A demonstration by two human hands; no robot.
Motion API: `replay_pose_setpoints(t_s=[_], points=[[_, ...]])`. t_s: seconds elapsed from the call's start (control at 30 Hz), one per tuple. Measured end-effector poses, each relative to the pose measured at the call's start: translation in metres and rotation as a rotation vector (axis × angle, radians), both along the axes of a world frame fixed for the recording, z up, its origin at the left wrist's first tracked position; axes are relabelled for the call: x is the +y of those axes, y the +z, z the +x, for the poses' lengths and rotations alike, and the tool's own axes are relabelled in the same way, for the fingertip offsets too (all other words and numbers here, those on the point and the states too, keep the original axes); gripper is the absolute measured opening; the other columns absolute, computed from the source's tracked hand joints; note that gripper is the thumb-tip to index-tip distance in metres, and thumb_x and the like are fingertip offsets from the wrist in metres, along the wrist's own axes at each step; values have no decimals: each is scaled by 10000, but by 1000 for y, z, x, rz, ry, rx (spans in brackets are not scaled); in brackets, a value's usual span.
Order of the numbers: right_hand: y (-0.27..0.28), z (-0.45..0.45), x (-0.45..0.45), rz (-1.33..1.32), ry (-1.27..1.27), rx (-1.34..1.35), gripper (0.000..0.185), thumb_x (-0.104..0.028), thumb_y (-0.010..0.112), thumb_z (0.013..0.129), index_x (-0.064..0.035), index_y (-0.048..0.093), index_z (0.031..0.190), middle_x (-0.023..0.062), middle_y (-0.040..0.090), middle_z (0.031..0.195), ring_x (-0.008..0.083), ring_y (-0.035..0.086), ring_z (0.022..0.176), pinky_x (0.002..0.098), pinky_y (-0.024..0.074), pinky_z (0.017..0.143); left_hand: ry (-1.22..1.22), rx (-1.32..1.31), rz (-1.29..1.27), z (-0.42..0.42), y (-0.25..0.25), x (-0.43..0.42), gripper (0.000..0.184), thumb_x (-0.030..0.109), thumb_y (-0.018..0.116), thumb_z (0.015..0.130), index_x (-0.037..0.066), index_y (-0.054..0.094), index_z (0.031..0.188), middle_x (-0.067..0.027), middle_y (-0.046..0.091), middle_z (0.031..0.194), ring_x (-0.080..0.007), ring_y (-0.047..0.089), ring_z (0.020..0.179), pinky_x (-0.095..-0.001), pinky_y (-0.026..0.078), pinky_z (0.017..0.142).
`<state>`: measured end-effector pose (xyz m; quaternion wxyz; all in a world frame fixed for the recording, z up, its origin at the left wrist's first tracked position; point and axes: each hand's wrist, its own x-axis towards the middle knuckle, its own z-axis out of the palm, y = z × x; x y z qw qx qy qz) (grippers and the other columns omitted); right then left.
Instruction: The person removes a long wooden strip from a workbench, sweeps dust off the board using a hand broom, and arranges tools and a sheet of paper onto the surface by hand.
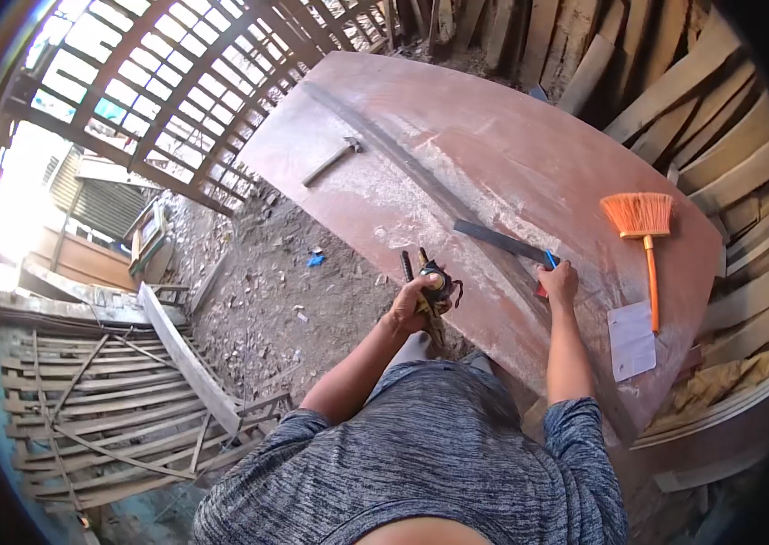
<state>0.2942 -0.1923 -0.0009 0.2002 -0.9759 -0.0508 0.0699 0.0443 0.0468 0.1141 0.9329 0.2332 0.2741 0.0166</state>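
Note:
My left hand (416, 304) is closed around a black and yellow tape measure (436, 280). Two dark rod-like ends (414, 263) stick up from the same grip; their kind is unclear. On the board, my right hand (560, 282) grips a blue pen (550, 259). Beside its fingers lies a dark flat blade (498, 240), with a small red part (541, 290) showing by the palm; whether the two are one tool cannot be told. The blade crosses a long grey wooden strip (402, 162) on the large reddish board (493, 136).
A hammer (333, 162) lies on the board's left part. An orange brush broom (649, 263) and a white paper sheet (631, 341) rest on its right. Wooden slats (720, 100) lean along the right, and a lattice (175, 82) stands at the upper left above littered dirt ground (257, 282).

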Motion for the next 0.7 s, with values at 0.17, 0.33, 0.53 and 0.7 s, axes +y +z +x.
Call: replay_pose_setpoints(t_s=[0.17, 0.33, 0.53, 0.7], points=[[33, 0, -12, 84, -32, 29, 569, -493, 730, 678, 46, 657, 846, 279, 676, 893, 414, 665, 895, 471, 514, 816, 18, 22, 84, 1, -20, 10, 482, 143, 630, 808, 69, 506, 1269, -97, 617, 1158, -236, 604, 1062, -397, 531, 794], [84, -44, -15, 298, -108, 71, 547, -506, 749, 658, 12, 676, 816, 220, 690, 795, 369, 674, 775, 443, 503, 714, -21, -147, 102, 15, 15, -5, 447, 119, 608, 770, 79, 555, 1211, -93, 462, 1455, -221, 478, 1292, -434, 470, 1004], [73, -113, 16, 821, -3, 521, 382, -435, 693, 828, -65, 654, 744, 10, 586, 541, 79, 495, 415, 253, 307, 375, -222, -288, -74, 40, -8, -19, 542, 74, 668, 674, 112, 567, 1205, -158, 384, 1494, -288, 427, 1337, -456, 471, 1023], [90, -138, 23, 1054, -105, 869, 458, -480, 727, 817, -33, 687, 725, 34, 627, 626, 105, 536, 519, 281, 363, 471, -279, -320, -88, 48, -12, -41, 614, 118, 666, 667, 60, 502, 1256, -136, 472, 1404, -257, 575, 1153, -401, 495, 965]])
